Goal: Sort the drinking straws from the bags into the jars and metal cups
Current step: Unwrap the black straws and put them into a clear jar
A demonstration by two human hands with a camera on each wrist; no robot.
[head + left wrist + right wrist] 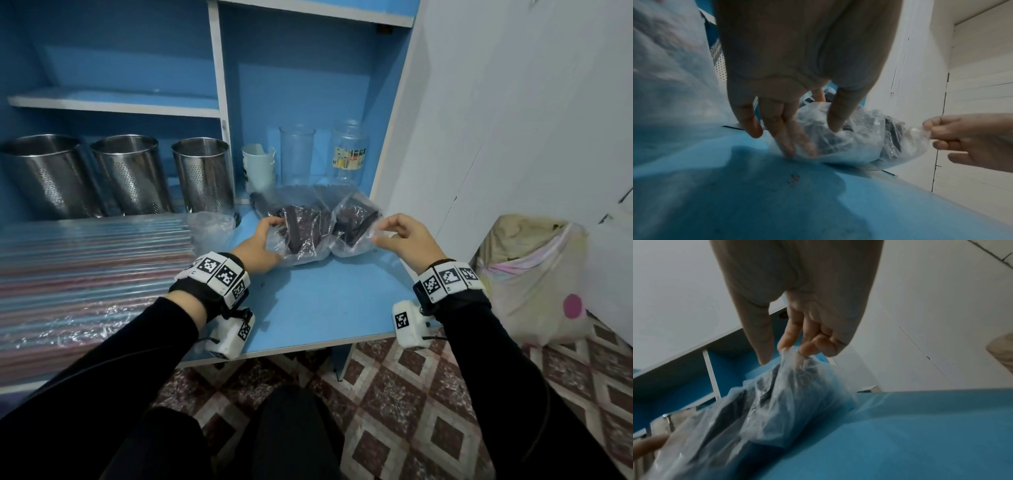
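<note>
On blue desk [318, 308]: both hands grip straw bag [308, 226]; jar label [349, 158] unreadable.

Right hand [797, 293] pinches clear bag [777, 410] over blue table [920, 434].

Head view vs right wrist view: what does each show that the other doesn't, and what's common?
Head only: three perforated steel cups on the left, two clear jars at the back, the flat pack of striped straws, the lined waste bin, and the left hand gripping the bag's left side.

Right wrist only: a close look at the right hand's fingertips pinching the film.

Both: the right hand, the clear plastic bag of dark straws and the blue desk top.
</note>
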